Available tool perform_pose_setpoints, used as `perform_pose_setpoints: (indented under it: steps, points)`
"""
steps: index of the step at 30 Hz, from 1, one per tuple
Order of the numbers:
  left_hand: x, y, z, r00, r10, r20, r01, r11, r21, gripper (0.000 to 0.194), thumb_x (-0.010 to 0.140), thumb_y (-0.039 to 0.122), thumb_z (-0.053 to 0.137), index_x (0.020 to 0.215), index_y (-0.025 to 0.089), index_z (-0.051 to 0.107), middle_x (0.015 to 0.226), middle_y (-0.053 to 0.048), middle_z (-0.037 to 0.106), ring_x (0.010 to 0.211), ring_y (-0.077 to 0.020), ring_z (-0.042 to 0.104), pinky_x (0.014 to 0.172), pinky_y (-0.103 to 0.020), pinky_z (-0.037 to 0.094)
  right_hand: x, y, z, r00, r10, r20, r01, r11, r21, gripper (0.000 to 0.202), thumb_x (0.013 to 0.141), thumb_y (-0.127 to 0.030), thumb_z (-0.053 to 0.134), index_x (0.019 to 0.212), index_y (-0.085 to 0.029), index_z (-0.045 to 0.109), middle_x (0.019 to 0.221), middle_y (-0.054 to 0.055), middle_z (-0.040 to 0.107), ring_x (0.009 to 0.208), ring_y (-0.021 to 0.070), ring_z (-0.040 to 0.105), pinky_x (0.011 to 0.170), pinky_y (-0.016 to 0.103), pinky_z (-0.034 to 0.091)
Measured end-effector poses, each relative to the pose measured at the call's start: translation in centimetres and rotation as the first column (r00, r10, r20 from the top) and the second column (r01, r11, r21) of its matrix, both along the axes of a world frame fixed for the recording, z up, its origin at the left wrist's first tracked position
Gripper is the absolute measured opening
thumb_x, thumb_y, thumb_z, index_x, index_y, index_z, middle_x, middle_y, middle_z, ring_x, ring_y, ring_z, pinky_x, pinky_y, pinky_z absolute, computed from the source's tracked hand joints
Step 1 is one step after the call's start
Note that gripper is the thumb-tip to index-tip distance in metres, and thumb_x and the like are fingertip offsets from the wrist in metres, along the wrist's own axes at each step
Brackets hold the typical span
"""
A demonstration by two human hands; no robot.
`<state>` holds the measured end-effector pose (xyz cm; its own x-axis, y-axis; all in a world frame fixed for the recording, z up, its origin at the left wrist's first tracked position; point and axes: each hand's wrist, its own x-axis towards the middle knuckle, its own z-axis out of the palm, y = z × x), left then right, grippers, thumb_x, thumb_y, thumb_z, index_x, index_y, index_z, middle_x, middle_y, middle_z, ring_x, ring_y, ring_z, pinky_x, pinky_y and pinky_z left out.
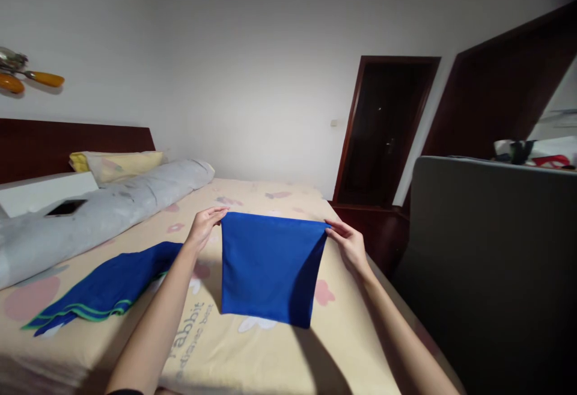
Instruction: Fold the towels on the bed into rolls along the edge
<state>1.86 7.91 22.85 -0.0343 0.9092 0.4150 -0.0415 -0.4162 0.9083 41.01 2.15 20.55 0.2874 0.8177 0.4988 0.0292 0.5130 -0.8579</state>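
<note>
A blue cloth [273,269] hangs as a flat, nearly square sheet above the bed. My left hand [207,226] pinches its upper left corner, and my right hand [349,244] pinches the upper right corner. The lower edge hangs down near the bedsheet [252,359], casting a shadow on it. Left of my left forearm, a second blue cloth [112,281] with green edging lies loosely bunched on the bed, partly hidden behind the forearm.
A rolled grey quilt [148,193] crosses the bed's left side, with a phone [67,207] on it. Behind are a pillow [121,163] and dark headboard [76,142]. A large grey panel [487,263] stands right of the bed; a dark doorway [387,130] is beyond.
</note>
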Motion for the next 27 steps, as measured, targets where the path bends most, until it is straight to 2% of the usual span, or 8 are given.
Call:
perform_pose_setpoints:
  steps: [6,10,14,19,23,27]
  points:
    - [-0.3,-0.8,0.7,0.997,0.035,-0.065,-0.033,0.999,0.034,0.043,0.062,0.046,0.082,0.092,0.015,0.077,0.089,-0.008,0.076,0.075,-0.0162,0.061,0.066,-0.026,0.042,-0.1,0.3,1.1,1.0,-0.002,-0.018,0.002,1.0,-0.019,0.048,0.055,-0.048,0.086,0.089,-0.015,0.076,0.081,0.006,0.075,0.077,0.0198,0.067,0.08,0.037,0.054]
    - [-0.9,-1.1,0.9,0.986,0.042,-0.163,-0.035,0.998,0.043,0.043,0.063,0.047,0.08,0.093,0.016,0.077,0.086,-0.008,0.077,0.073,-0.0169,0.062,0.065,-0.027,0.044,-0.1,0.4,1.7,1.0,0.015,0.023,-0.014,0.998,-0.054,0.058,0.055,-0.05,0.085,0.099,-0.014,0.075,0.072,0.004,0.074,0.072,0.0192,0.068,0.079,0.038,0.055]
    - [-1.8,-1.0,1.0,0.972,0.039,-0.232,-0.029,0.998,0.05,0.042,0.061,0.048,0.08,0.089,0.016,0.077,0.085,-0.008,0.078,0.077,-0.0202,0.066,0.07,-0.03,0.049,0.2,0.5,2.0,0.989,0.034,0.142,-0.022,0.996,-0.084,0.058,0.054,-0.054,0.084,0.093,-0.012,0.076,0.076,0.008,0.075,0.073,0.0211,0.069,0.075,0.037,0.056]
    - [-2.6,-0.6,0.5,0.947,0.075,-0.312,-0.033,0.99,0.139,0.041,0.064,0.052,0.077,0.086,0.017,0.076,0.085,-0.008,0.078,0.082,-0.0225,0.07,0.077,-0.032,0.053,0.3,0.8,2.2,0.98,0.004,0.199,0.007,0.998,-0.058,0.057,0.053,-0.059,0.082,0.086,-0.012,0.075,0.08,0.01,0.076,0.07,0.0215,0.069,0.069,0.036,0.058]
    - [-2.8,-0.7,0.3,0.935,0.091,-0.343,-0.028,0.983,0.182,0.036,0.068,0.053,0.073,0.07,0.017,0.073,0.071,-0.004,0.075,0.069,-0.0184,0.068,0.071,-0.027,0.052,0.3,0.8,2.7,0.96,-0.006,0.28,0.022,0.998,-0.054,0.054,0.057,-0.063,0.078,0.08,-0.014,0.074,0.076,0.01,0.076,0.067,0.0224,0.07,0.067,0.036,0.059]
    - [-2.8,-1.3,0.6,0.919,0.098,-0.381,-0.021,0.98,0.2,0.038,0.074,0.051,0.068,0.055,0.018,0.065,0.049,0.002,0.063,0.045,-0.0109,0.055,0.053,-0.022,0.045,0.4,0.3,3.6,0.924,-0.014,0.383,0.033,0.998,-0.044,0.051,0.062,-0.066,0.073,0.073,-0.017,0.073,0.066,0.007,0.073,0.06,0.0224,0.069,0.062,0.034,0.057]
